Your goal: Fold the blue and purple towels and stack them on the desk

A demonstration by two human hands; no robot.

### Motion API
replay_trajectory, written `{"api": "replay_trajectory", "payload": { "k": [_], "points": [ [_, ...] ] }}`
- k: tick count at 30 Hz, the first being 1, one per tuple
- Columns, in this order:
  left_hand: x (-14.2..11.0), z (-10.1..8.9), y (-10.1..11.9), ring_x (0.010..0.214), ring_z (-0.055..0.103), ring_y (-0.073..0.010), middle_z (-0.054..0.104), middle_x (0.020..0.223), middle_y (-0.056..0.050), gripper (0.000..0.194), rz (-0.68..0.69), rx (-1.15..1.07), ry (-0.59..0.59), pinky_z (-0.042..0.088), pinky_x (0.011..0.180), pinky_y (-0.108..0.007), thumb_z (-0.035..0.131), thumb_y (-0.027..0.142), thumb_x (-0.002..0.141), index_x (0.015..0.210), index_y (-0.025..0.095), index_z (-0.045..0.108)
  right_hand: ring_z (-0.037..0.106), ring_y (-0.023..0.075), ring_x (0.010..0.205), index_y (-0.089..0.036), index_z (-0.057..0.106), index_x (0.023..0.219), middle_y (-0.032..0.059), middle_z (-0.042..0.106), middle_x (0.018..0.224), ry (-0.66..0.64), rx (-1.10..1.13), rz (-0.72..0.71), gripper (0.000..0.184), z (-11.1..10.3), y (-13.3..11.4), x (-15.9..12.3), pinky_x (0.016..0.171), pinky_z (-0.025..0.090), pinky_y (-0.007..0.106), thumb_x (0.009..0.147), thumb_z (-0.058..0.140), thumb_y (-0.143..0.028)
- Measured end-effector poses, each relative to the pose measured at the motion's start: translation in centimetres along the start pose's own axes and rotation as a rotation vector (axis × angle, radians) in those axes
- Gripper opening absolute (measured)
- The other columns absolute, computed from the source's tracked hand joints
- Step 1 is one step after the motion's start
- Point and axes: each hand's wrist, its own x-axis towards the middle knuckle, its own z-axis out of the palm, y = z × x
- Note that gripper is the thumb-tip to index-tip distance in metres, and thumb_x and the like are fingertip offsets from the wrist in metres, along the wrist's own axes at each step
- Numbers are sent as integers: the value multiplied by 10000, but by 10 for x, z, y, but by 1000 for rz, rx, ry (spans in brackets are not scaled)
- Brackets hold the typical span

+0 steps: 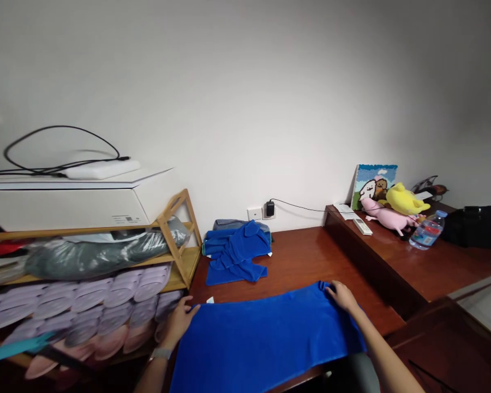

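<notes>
At the bottom centre of the frame, the blue cloth (265, 338) is spread on the brown table (303, 256), its far corners being pinched by the left hand (179, 322) and the right hand (343, 298), apparently so that the edge between them is kept stretched.

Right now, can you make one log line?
cloth: spread on desk | left fingers: at far edge, left | right fingers: at far edge, right | cloth pile: beyond
</notes>
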Motion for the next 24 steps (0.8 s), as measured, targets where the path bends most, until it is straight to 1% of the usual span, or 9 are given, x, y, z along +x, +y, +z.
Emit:
{"api": "replay_trajectory", "payload": {
  "k": [3,5,7,10,12,14,17,20,24],
  "points": [
    [12,3,2,896,794,-199,831,1034,-53,332,16,-19,27,585,771,-259,520,337,914,1195,236,664,736,245,923,-248,659,947,68,767,971,95,73,82,255,-2,13,15,853,525,315,978,503,-448],
    [18,5,0,919,790,-197,818,1101,-68,331,4,-5,65,586,790,-265,478,315,944,1209,234,659,739,255,895,-251,622,989,71,758,957,163,102,151,244,-6,21,27,839,536,336,975,471,-441],
    [21,8,-1,939,786,-214,811,1093,-94,337,-9,24,85,588,816,-289,466,280,949,1214,209,661,734,273,935,-243,594,1025,96,746,998,211,101,193,227,-7,28,37,869,538,363,960,455,-410],
    [23,17,1,1044,762,-240,798,1124,-132,365,3,70,90,572,915,-331,461,224,946,1247,171,662,698,278,1091,-232,576,1087,134,709,1132,258,88,207,237,-2,32,47,969,516,376,938,435,-351],
    [22,22,4,1111,733,-258,773,1200,-161,408,24,102,93,548,979,-369,440,190,947,1292,151,654,678,270,1125,-230,583,1118,137,684,1164,262,81,198,268,4,33,49,998,506,369,946,414,-346],
    [19,27,6,1147,702,-294,743,1264,-180,445,38,139,100,524,1015,-433,421,169,943,1319,149,656,677,266,1089,-228,602,1142,132,666,1155,253,66,183,317,10,36,47,980,511,364,981,373,-378],
    [12,32,6,1181,656,-339,710,1324,-180,467,119,287,137,499,1015,-504,392,174,954,1320,169,683,660,269,1084,-225,632,1191,133,639,1193,236,-54,164,418,16,42,41,963,506,365,1035,283,-392],
    [9,36,4,1211,637,-318,713,1326,-162,480,276,432,162,491,1022,-479,356,177,975,1298,191,712,630,289,1136,-220,645,1267,142,624,1268,211,-258,174,469,16,46,36,984,479,388,1061,243,-346],
    [16,42,17,1242,629,-293,730,1299,-130,456,402,445,112,472,1072,-445,368,216,992,1245,222,747,633,310,1116,-217,647,1332,163,635,1265,156,-446,233,508,14,45,33,935,476,416,1081,216,-313]
  ]
}}
